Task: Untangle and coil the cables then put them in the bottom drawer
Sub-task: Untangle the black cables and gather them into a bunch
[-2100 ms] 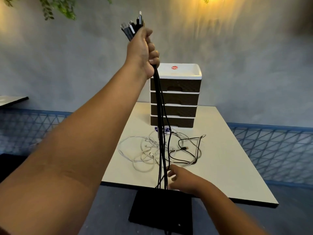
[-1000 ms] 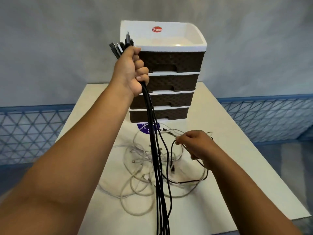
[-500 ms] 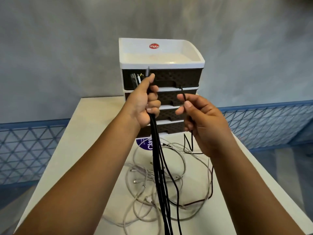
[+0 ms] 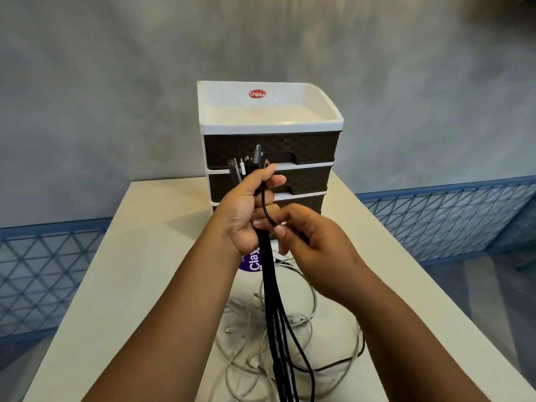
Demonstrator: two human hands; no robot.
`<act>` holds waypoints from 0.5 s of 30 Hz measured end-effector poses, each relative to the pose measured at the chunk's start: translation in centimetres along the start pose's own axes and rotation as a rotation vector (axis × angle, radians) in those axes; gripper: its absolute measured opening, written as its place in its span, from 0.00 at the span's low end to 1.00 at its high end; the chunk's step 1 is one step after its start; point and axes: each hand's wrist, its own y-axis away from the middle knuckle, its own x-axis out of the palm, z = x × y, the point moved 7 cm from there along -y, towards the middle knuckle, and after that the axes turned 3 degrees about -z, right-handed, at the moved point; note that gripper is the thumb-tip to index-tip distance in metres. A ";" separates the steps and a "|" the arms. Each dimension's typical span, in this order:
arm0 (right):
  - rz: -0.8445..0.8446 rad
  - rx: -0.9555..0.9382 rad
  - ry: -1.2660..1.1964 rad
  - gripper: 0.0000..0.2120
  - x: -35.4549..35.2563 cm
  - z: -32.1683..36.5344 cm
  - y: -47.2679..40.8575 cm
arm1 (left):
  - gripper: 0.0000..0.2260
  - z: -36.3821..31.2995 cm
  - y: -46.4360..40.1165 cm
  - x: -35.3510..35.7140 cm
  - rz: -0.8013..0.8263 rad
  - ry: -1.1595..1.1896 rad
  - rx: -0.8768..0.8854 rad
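Railing (image 4: 43, 271) of blue lattice ran along the left edge of the frame, beside the pale table (image 4: 121, 285). Just left of centre, the left hand (image 4: 246, 210) was curled tight round a bundle of black cables (image 4: 271, 300), its plug ends (image 4: 246, 166) fanned out above the fist and the strands hanging down to the bottom edge. Below them on the tabletop lay a loose tangle of white cables (image 4: 246, 352), with a purple sticker (image 4: 252, 261) partly hidden behind the wrist. Behind the hands at centre stood the drawer unit (image 4: 269, 149), all its visible dark drawers pushed in; the bottom drawer was hidden behind the hands, so nothing had gone into it yet. Right of centre, the right hand (image 4: 313, 242) pinched one black strand (image 4: 265, 211) just under the left fist, apparently feeding it into the bundle. The likely trouble was that the hanging strands crossed the white tangle below, so lifting or coiling could drag white loops along, and a slackened left grip could let the gathered plugs slip unevenly.
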 end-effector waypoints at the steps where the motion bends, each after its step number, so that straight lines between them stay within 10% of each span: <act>1: -0.020 -0.009 0.036 0.06 0.1 -0.2 0.3 | 0.14 0.0 0.0 -0.1 0.009 0.028 0.010; 15: -0.121 0.064 -0.061 0.04 1.4 -3.5 3.0 | 0.15 0.7 0.6 0.4 0.037 0.080 0.149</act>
